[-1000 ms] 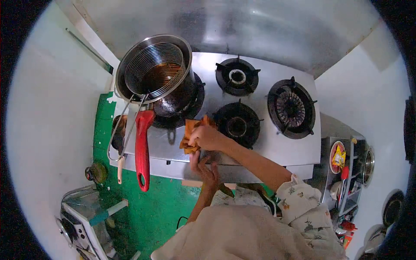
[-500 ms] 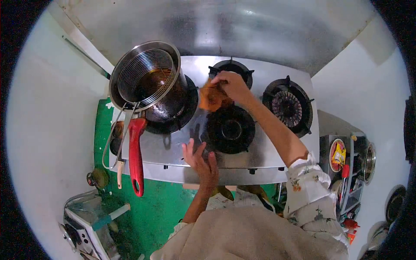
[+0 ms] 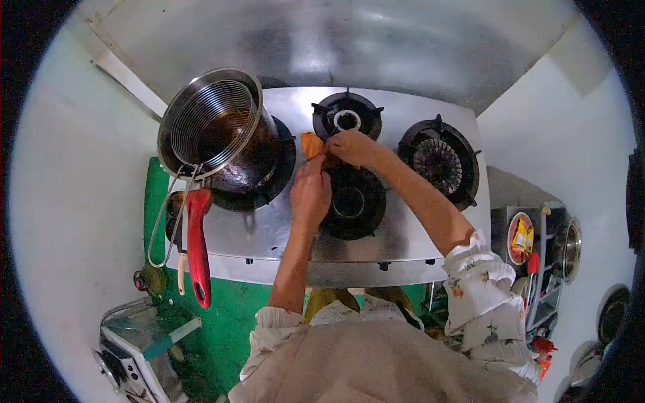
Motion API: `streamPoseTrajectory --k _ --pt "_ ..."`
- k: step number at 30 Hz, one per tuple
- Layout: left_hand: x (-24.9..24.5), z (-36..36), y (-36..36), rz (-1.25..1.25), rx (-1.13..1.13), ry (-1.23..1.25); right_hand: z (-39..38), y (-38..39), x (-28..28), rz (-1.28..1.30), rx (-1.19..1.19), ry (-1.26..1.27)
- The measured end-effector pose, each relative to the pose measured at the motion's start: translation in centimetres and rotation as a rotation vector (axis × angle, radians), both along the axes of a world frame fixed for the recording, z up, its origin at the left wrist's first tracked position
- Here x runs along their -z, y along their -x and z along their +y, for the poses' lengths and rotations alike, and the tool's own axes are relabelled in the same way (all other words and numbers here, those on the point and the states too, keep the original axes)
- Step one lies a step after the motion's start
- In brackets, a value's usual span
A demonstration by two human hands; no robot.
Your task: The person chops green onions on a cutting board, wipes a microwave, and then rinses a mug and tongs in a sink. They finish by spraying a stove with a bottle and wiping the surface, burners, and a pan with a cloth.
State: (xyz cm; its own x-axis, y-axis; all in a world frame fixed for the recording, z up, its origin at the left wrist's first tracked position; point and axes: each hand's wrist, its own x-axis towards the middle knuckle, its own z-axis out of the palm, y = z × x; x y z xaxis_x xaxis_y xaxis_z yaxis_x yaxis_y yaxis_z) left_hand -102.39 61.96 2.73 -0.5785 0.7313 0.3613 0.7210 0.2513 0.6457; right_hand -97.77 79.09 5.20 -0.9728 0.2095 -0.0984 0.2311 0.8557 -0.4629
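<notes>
An orange cloth [image 3: 311,144] is bunched over the steel stove top [image 3: 269,232], between the large pot and the middle burners. My left hand [image 3: 311,193] grips its near side with fingers closed. My right hand [image 3: 352,148] pinches the cloth from the right, its fingers close to the left ones. Just below my right hand lies the front middle burner [image 3: 349,203]. The back middle burner [image 3: 347,119] is right behind that hand. Part of the cloth is hidden by my hands.
A large pot [image 3: 265,158] with a wire strainer [image 3: 216,121] inside stands on the left burner; its red handle [image 3: 198,248] juts over the front edge. On the right is another burner [image 3: 438,161]. A shelf [image 3: 547,302] stands at the far right.
My left hand has moved up and forward from the stove's front and closed on the cloth. My right hand has lowered slightly, and the cloth is now bunched smaller.
</notes>
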Motion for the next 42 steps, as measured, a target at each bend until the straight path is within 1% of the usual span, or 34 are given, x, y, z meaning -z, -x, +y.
streamPoseTrajectory --k 1,2,3,4,5,7,8,10,12,14,15,16,17,19,20,21,22,23,25,26,27,28,29,30,31,32,35,36,37,38,39,40,41,42 --pt "0.0 0.2 0.0 -0.007 0.0 0.085 0.5 0.1 1.0 0.009 -0.084 -0.084" --pt "-0.1 0.4 0.2 -0.011 0.0 0.166 1.1 0.4 1.8 0.011 -0.08 -0.081" --pt "-0.4 0.8 0.3 -0.01 0.0 0.166 2.0 0.7 3.4 0.077 -0.234 -0.275" --pt "-0.9 1.1 0.5 -0.039 0.021 0.24 2.3 0.8 3.7 0.142 -0.388 -0.47" --pt "-1.3 1.4 0.7 -0.068 0.043 0.314 2.6 0.6 3.9 0.143 -0.387 -0.471" --pt "-0.5 2.1 1.3 -0.062 0.054 0.271 2.3 0.1 2.5 0.025 -0.358 -0.446" --pt "-0.1 2.4 1.5 -0.056 0.067 0.229 2.0 -0.2 1.8 0.025 -0.358 -0.448" --pt "-0.7 2.8 1.5 -0.063 0.065 0.239 1.1 -0.8 -0.2 -0.13 -0.183 -0.214" --pt "-0.5 3.0 1.8 -0.069 0.06 0.249 1.1 -0.6 0.5 -0.124 -0.154 -0.25" --pt "1.2 2.9 2.4 0.005 0.112 0.126 1.3 -0.6 1.6 -0.122 -0.126 -0.28" --pt "0.8 2.8 2.4 0.007 0.111 0.126 1.3 -1.2 1.8 -0.022 -0.072 -0.202" --pt "0.4 2.7 2.4 -0.051 0.111 0.131 1.5 -1.7 1.9 0.078 -0.017 -0.124" --pt "0.1 2.6 2.3 -0.109 0.113 0.137 1.5 -2.1 2.2 0.079 -0.015 -0.123" --pt "0.1 2.4 2.4 -0.129 0.103 0.102 1.4 -2.7 1.8 0.163 0.127 0.081" --pt "0.1 2.4 2.5 -0.149 0.093 0.069 1.4 -2.8 1.7 0.162 0.128 0.08" --pt "-0.4 2.4 2.6 -0.151 0.093 0.069 1.2 -2.7 1.2 0.236 0.173 0.098" --pt "-0.7 2.5 2.7 -0.181 0.101 0.008 1.1 -2.8 0.7 0.309 0.217 0.116" --pt "-1.1 2.6 2.7 -0.212 0.11 -0.053 1.3 -3.1 0.2 0.304 0.218 0.118" --pt "-2.2 2.8 2.8 -0.224 0.126 -0.058 1.1 -4.1 -2.0 0.357 0.265 0.203" --pt "-2.5 2.9 2.9 -0.228 0.142 -0.068 1.5 -4.6 -2.2 0.354 0.268 0.206" --pt "-2.2 3.1 3.0 -0.229 0.143 -0.067 2.1 -5.0 -2.2 0.352 0.222 0.058" --pt "-2.0 3.3 3.1 -0.172 0.168 -0.071 2.5 -5.4 -2.3 0.351 0.174 -0.09" --pt "-1.7 3.5 3.2 -0.116 0.192 -0.074 2.4 -5.5 -2.0 0.352 0.175 -0.09" --pt "-1.5 3.5 3.2 -0.114 0.192 -0.074 2.2 -5.7 -1.4 0.315 0.188 -0.111" --pt "-1.4 3.5 3.1 -0.127 0.222 0.041 2.0 -5.9 -0.7 0.28 0.201 -0.132" --pt "-1.2 3.4 3.0 -0.141 0.251 0.157 1.7 -6.1 -0.1 0.282 0.202 -0.131" --pt "-1.1 3.0 2.5 -0.129 0.194 0.171 1.0 -6.3 0.5 0.269 0.203 -0.067" --pt "-1.1 2.8 2.5 -0.128 0.195 0.174 0.9 -6.4 0.4 0.293 0.16 -0.001" --pt "-1.1 2.6 2.5 -0.083 0.148 0.142 0.9 -6.5 0.2 0.315 0.116 0.066" --pt "-1.0 2.4 2.6 -0.039 0.099 0.108 1.3 -6.3 0.1 0.313 0.116 0.067" --pt "-0.7 2.2 2.7 -0.041 0.099 0.109 2.1 -6.0 -0.3 0.225 0.103 0.112" --pt "-0.4 1.9 2.9 -0.039 0.071 0.052 2.5 -5.8 -0.6 0.137 0.089 0.156" --pt "0.0 1.6 3.0 -0.038 0.04 -0.004 2.6 -5.7 -0.7 0.136 0.086 0.157" --pt "-0.2 1.2 2.9 -0.037 0.035 -0.004 2.5 -5.3 -1.4 0.216 0.161 0.057"
